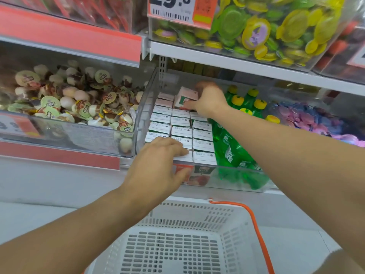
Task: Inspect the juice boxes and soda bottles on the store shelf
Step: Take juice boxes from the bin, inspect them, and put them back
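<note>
A clear plastic shelf bin (150, 91) holds rows of white-topped juice boxes (181, 131), with green soda bottles (231, 147) just right. The left hand (158, 167) rests flat-fingered on the near boxes; the right hand (209, 99), blurred, grasps a pink-and-white juice box (186, 97) at the far end.

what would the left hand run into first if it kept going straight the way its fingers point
Probably the front juice boxes: the left hand already rests its fingertips on the front row's tops, pointing right and slightly into the bin, with the green soda bottles beyond. Depth is hard to judge.
</note>
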